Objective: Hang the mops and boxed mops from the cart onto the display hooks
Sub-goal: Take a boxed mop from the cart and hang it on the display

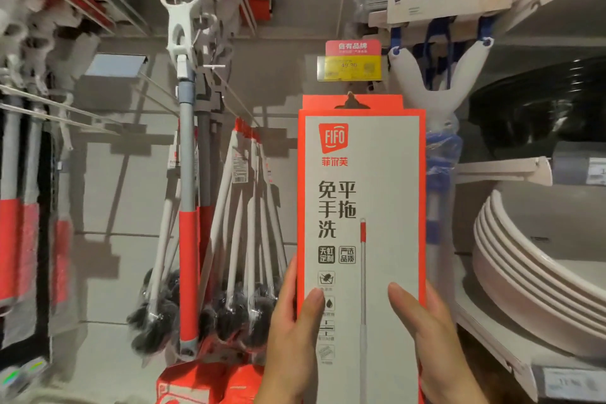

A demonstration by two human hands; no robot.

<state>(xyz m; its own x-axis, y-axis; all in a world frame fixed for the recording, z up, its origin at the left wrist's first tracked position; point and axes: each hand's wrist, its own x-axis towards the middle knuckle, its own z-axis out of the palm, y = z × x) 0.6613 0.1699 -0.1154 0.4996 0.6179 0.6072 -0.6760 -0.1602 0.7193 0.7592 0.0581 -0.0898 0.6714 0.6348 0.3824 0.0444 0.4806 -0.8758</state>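
We hold the FIFO boxed mop (362,207) upright between both hands. Our left hand (290,331) grips its left edge with the thumb laid on the front face, and our right hand (431,338) grips the right edge the same way. Well above our hands the box's hang slot meets the display hook (350,97) just under the yellow price tag (352,68) — whether the hook passes through, we cannot tell. Left of our left hand hang bagged black brushes (229,315) and a red-gripped mop handle (188,239) — right of our right hand sit stacked white basins (524,279).
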